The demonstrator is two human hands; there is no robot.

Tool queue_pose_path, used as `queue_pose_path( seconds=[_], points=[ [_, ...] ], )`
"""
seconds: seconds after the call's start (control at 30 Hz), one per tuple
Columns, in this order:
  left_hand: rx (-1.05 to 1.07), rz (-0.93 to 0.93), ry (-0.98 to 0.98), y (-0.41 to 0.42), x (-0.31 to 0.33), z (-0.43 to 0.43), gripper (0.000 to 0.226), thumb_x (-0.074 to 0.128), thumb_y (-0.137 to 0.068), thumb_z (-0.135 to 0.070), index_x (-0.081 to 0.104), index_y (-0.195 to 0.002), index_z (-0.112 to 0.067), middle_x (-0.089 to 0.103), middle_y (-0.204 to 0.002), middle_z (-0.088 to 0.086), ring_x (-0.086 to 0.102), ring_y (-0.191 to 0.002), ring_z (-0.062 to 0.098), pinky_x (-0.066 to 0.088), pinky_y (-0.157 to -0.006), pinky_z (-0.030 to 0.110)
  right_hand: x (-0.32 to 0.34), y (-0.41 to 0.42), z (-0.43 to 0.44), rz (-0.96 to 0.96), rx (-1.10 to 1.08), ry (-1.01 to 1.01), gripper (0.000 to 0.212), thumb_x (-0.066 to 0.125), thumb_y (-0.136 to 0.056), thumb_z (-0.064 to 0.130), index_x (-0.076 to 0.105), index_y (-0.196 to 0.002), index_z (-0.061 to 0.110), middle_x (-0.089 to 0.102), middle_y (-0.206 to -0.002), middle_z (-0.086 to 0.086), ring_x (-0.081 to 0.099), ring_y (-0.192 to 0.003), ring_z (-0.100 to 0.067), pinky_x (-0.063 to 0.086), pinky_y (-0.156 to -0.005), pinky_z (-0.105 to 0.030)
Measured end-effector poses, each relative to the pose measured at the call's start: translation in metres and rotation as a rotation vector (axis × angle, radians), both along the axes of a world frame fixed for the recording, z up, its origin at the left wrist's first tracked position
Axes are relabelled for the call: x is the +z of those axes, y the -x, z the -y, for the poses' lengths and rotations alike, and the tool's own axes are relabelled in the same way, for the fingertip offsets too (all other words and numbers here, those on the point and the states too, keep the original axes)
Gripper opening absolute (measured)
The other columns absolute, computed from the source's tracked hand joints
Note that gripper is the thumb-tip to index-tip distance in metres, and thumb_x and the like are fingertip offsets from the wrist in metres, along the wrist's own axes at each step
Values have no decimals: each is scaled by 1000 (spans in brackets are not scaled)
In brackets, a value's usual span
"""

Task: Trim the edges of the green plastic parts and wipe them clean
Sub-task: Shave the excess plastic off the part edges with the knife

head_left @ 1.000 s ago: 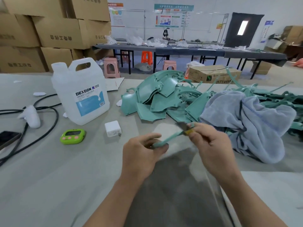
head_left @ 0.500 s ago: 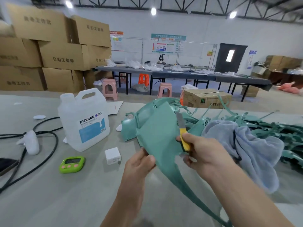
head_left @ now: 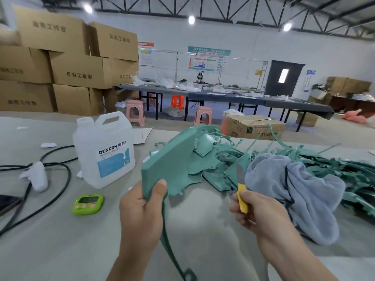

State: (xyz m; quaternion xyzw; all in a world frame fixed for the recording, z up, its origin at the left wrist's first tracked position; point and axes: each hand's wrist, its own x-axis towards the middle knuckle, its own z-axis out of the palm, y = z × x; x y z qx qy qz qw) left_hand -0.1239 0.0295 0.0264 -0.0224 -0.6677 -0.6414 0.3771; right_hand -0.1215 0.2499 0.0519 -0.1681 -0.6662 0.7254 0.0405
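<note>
Over grey table (head_left: 60,250): grips green part (head_left: 174,165) at its corner in left hand (head_left: 142,216); clasps yellow-handled knife (head_left: 241,191) in right hand (head_left: 257,213), blade up, clear of part.

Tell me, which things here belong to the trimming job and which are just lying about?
Job: green plastic part in left hand; yellow-handled blade in right hand; heap of green plastic parts; grey-blue cloth; probably white DEXCON jug.
Lying about: lime-green timer; black cables; black phone.

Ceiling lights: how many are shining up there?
3: a round white ceiling light at upper left, the middle light, and the right light. More may lie out of view.
</note>
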Motion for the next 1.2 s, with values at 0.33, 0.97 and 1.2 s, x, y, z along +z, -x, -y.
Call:
queue_pose_path(
  seconds=[0.33,0.97,1.2],
  points=[
    [132,-247,939,6,-5,-3,41,68,-76,-7,77,-111,-26,72,-117,-14,65,-111,10,35,-98,27,-23,8,-2,-175,-28,-61,32,56,-98,13,76,-73,8,67,-62,-14,53,-50,-17,44,-58,-32],
    [57,-69,1021,8,-54,-30,37,70,-70,-11,80,-100,-31,76,-109,-15,69,-103,8,43,-87,32,-92,19,-16,-216,79,-798,20,65,-98,29,74,-80,26,70,-71,19,62,-71,-3,46,-61,-22],
    [66,-62,1016,7,-50,-29,41,81,-69,-3,80,-102,-29,75,-110,-14,70,-104,10,43,-87,33,-76,0,-24,-295,219,-656,24,75,-92,24,77,-89,48,75,-78,6,69,-76,-17,53,-68,-27]
  ],
)
